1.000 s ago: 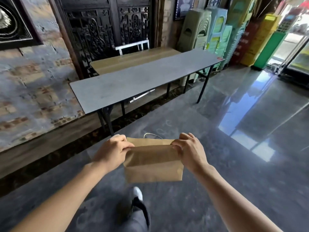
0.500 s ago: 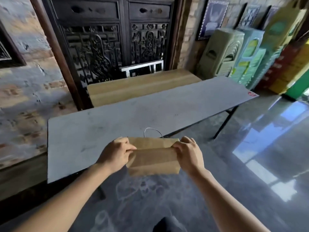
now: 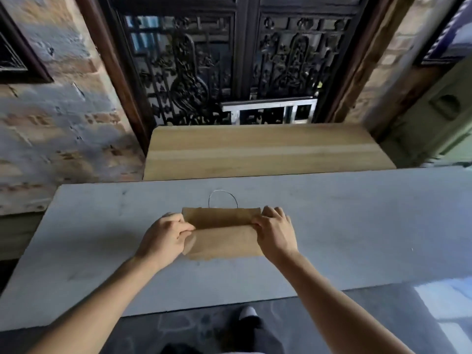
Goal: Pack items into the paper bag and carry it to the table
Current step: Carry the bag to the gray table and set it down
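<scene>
A brown paper bag (image 3: 224, 241) with its top folded over is held over the grey table (image 3: 357, 238), near the table's middle. My left hand (image 3: 166, 238) grips the bag's left edge and my right hand (image 3: 274, 232) grips its right edge. A thin white loop handle (image 3: 223, 198) sticks up behind the fold. Whether the bag's bottom touches the tabletop I cannot tell. What is inside the bag is hidden.
A light wooden table (image 3: 268, 152) stands just behind the grey one, against a dark carved door (image 3: 229, 67). Brick wall (image 3: 51, 123) is at the left, a green plastic stack (image 3: 439, 116) at the right. My shoe (image 3: 247, 314) shows on the shiny floor below the table's near edge.
I have walked up to the grey table. The bag, held in both hands throughout, has gone from over the floor to over the tabletop.
</scene>
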